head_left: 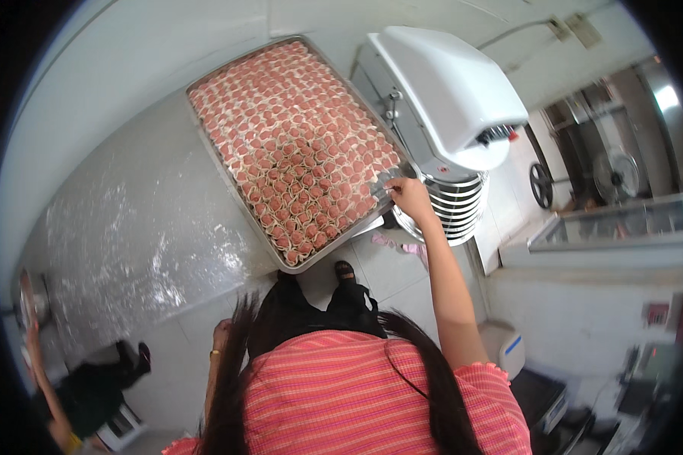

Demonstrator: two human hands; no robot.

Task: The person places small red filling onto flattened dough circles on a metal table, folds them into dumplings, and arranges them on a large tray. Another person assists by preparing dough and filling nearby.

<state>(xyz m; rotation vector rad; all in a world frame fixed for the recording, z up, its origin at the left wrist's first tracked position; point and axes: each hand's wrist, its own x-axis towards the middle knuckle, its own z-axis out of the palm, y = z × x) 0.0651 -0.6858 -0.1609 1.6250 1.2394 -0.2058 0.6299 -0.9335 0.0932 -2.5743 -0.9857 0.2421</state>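
Note:
A large metal tray (224, 179) lies on the worktable, filled with tight rows of small open-topped dumplings (300, 178) with pink filling and pale wrappers. My right hand (410, 199) reaches over the tray's near right corner, thumb and fingers pinched together. Whatever sits between those fingertips is too small to make out. At that corner, a small patch of bare grey metal shows beside the last dumplings. My left hand (221, 334) hangs low at my side, away from the tray; its fingers are partly hidden behind long hair.
A white dough mixer (448, 91) with a wire bowl guard (454, 212) stands close to the tray's right side. Flour streaks the metal worktable (136, 227) on the left. Another person's arm (44, 379) is at far left near a metal bowl (39, 299). A fan (616, 177) stands at far right.

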